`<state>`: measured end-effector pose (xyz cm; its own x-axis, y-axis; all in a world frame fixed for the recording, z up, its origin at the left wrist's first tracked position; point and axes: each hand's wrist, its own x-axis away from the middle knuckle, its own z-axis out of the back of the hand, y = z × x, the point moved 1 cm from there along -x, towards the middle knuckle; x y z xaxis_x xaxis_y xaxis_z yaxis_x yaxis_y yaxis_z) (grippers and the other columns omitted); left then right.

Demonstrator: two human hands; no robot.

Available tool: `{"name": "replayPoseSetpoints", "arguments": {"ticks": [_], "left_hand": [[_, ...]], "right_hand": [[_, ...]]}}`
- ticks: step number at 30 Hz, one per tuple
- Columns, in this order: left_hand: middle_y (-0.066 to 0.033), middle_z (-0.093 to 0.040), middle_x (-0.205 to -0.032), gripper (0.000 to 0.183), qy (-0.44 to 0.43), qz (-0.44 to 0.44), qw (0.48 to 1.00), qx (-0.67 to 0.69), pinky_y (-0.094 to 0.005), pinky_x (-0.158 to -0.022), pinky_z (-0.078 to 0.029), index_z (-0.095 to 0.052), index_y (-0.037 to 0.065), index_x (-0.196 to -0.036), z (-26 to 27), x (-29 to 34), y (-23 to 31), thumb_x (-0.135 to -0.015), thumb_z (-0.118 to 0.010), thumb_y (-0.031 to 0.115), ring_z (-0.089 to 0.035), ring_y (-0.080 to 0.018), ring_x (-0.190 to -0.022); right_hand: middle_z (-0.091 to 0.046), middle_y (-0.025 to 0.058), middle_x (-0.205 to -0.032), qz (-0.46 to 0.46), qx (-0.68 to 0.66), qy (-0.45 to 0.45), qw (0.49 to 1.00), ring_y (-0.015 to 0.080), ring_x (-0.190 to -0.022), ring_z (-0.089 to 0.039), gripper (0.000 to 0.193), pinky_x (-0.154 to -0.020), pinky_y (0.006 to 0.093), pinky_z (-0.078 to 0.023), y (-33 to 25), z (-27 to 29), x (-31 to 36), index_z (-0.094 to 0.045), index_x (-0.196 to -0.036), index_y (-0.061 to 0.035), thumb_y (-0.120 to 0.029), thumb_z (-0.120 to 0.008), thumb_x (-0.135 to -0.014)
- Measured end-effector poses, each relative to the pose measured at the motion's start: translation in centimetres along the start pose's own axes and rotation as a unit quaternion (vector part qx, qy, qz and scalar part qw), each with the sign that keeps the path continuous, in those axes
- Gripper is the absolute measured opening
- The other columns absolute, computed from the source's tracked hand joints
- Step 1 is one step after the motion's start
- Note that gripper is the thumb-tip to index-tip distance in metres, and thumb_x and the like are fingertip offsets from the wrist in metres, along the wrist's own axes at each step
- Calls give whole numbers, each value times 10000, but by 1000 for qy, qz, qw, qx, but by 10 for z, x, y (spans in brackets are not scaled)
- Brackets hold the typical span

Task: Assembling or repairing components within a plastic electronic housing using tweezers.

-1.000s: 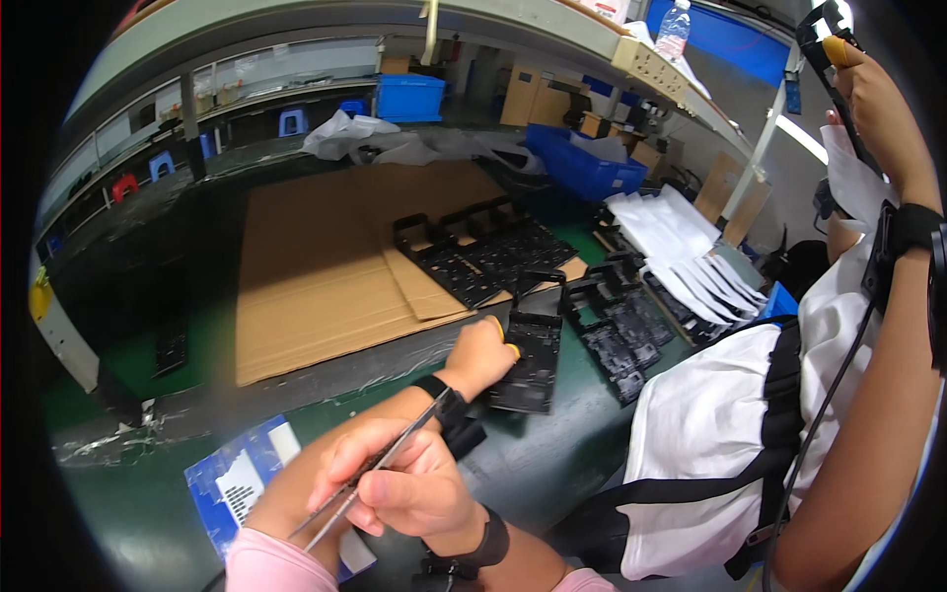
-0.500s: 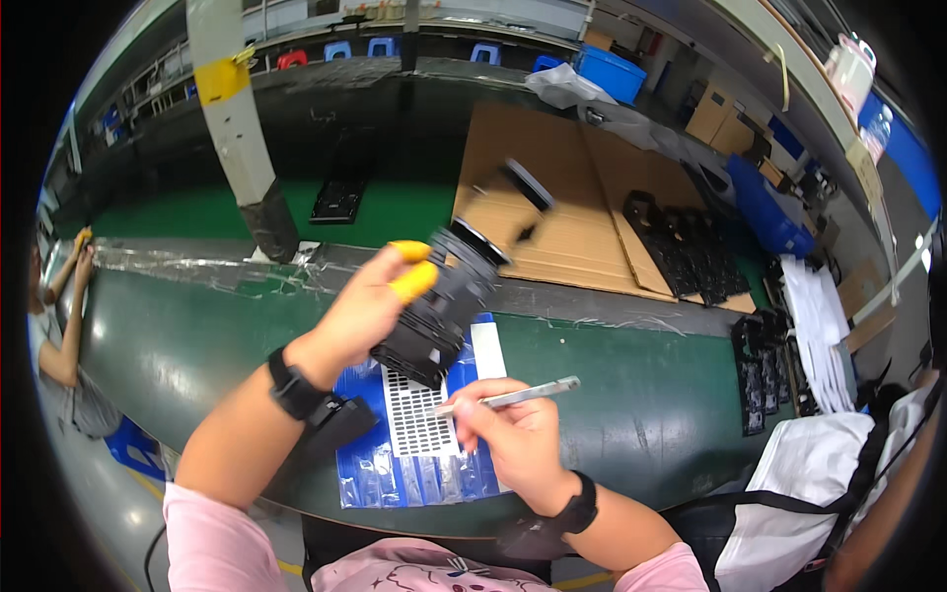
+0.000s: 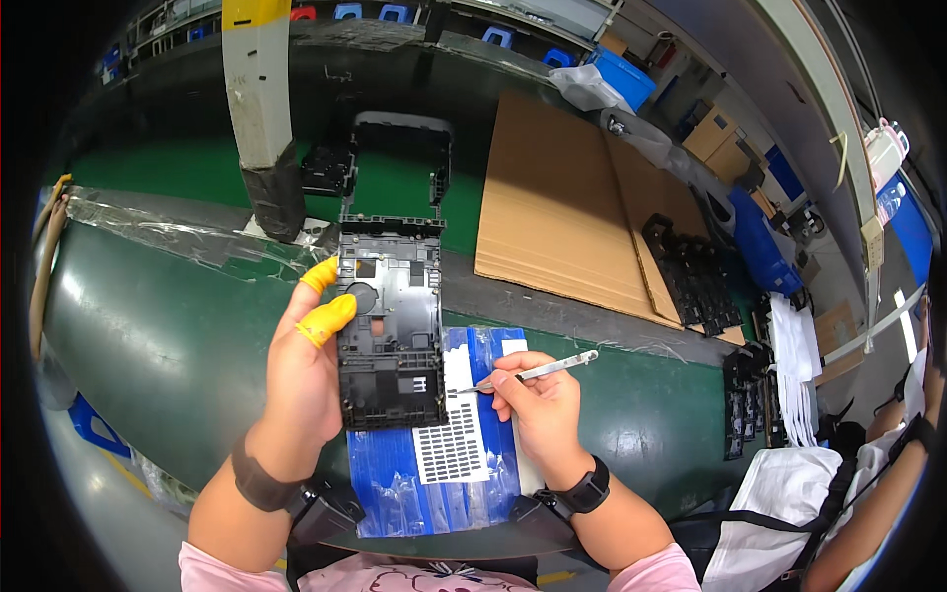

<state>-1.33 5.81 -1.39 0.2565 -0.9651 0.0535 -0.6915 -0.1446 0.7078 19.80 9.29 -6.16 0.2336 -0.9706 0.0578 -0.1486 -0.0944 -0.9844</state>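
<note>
Frame (image 3: pixel 393 335), black, one, with open loop at the far end: held in the left hand, inner face toward the wearer, lower edge overlapping the view of the label sheet. Left hand (image 3: pixel 301 360): closed about the frame's left edge, thumb across the front; yellow finger cots (image 3: pixel 328 321), two visible; fingers behind hidden. Right hand (image 3: pixel 541 403): thumb and fingers pinched on tweezers (image 3: pixel 557 366), silver, point toward the left hand; whether the tips grip anything, too small to tell. Label sheet (image 3: pixel 451 449), white, rows of dark rectangles: between the hands, lying on a blue pad (image 3: pixel 395 503), which rests on the green tabletop (image 3: pixel 651 414). Step, as judged: tweezers working at the sheet, frame kept ready alongside. Next move, as judged: calls for a fine pinch on one small label and a steady left hand. Beyond the right hand: cardboard (image 3: pixel 552 197), flat; black frames (image 3: pixel 695 281), grouped at its right end. Well right of the right hand: further frames (image 3: pixel 745 400); white sheets (image 3: pixel 792 365), stacked. Beyond the left hand: post (image 3: pixel 258 109), pale, dark-wrapped at its foot.
</note>
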Motion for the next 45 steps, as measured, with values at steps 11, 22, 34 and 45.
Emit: {"name": "replayPoseSetpoints", "arguments": {"ticks": [11,22,34,45], "left_hand": [[-55,-567,-954,351,39,-114,986,-118,-223,-680,-493,-396,41,-1224,-8,2,-2,-897,-480,139,-543,-76,-770],[-50,-570,-1005,351,39,-155,983,-89,-235,-755,-465,-368,41,-1238,-3,-3,-15,-922,-461,162,-529,-94,-854],[-42,-526,-1067,338,-24,142,988,49,-303,-795,-486,-373,125,-1243,-27,31,-41,-926,-454,206,-537,-138,-918],[-55,-528,-1096,340,-41,123,990,59,-288,-802,-474,-362,99,-1247,-29,39,-46,-928,-448,179,-540,-140,-949]], "right_hand": [[-628,102,-757,-11,4,29,1000,74,-577,-550,114,-479,174,-428,1,0,-2,-560,-916,18,-10,-587,-808],[-622,111,-746,-4,-4,36,999,76,-559,-537,114,-463,179,-420,-2,-1,2,-563,-911,32,1,-586,-804],[-628,222,-810,52,-69,-27,996,116,-563,-519,170,-513,206,-409,-45,-11,44,-539,-946,51,-3,-578,-789],[-643,144,-878,69,-78,-54,993,69,-674,-542,138,-579,180,-424,-43,-13,51,-571,-950,49,32,-577,-813]]}}
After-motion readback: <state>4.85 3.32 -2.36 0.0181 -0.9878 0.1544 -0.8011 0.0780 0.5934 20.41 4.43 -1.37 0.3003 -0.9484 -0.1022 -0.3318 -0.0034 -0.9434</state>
